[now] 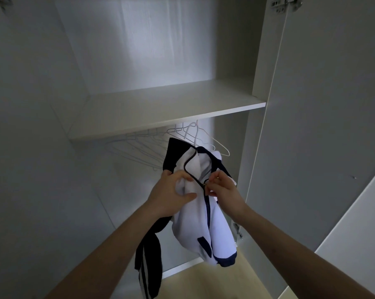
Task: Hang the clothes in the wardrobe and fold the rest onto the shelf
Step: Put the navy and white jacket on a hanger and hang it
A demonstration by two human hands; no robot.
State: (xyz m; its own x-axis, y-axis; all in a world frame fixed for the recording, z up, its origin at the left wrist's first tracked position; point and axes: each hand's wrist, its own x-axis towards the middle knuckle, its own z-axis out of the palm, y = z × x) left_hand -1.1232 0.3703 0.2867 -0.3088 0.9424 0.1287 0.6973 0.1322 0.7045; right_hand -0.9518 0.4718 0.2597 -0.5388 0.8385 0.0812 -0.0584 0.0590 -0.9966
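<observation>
- The hanger rail is hidden behind the front edge of the wardrobe shelf (167, 108); only the hooks and wire shoulders of the white hangers (139, 152) show beneath it, faint in the dim light.
- The white-and-navy zip jacket (203, 223) hangs on one white hanger (212, 141) below the shelf's right end, its collar spread open; the hanger's left arm is covered by the cloth.
- The left hand (171, 195) grips a bunch of white fabric just left of the zipper, fingers curled round it.
- The right hand (223, 190) pinches the zipper pull (204, 184), too small to make out clearly.
- A navy sleeve with white stripes (148, 266) dangles behind the left forearm and is cut off at the bottom edge.
- The open wardrobe door (322, 104) stands to the right, a hinge (285, 3) at its top corner.
</observation>
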